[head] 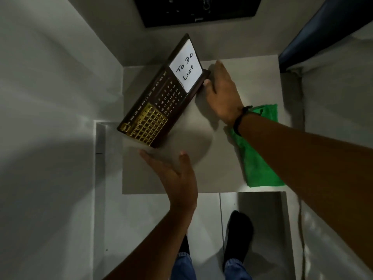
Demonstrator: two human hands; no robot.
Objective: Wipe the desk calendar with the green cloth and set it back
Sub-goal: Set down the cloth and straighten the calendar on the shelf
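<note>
Desk calendar held by one end over the small worktop, cloth not yet taken up

The desk calendar (161, 98) stood tilted on the grey worktop (222, 158), its long axis running from near-left to far-right; the right hand (221, 91) gripped its far-right end, thumb on the frame beside the "To Do List" card (186, 67); the left hand (173, 170) lay open and flat just below the near-left end, apparently not touching it; the green cloth (260, 158) rested at the worktop's right edge under the right forearm, so the left hand seemed freer to reach it.
</note>
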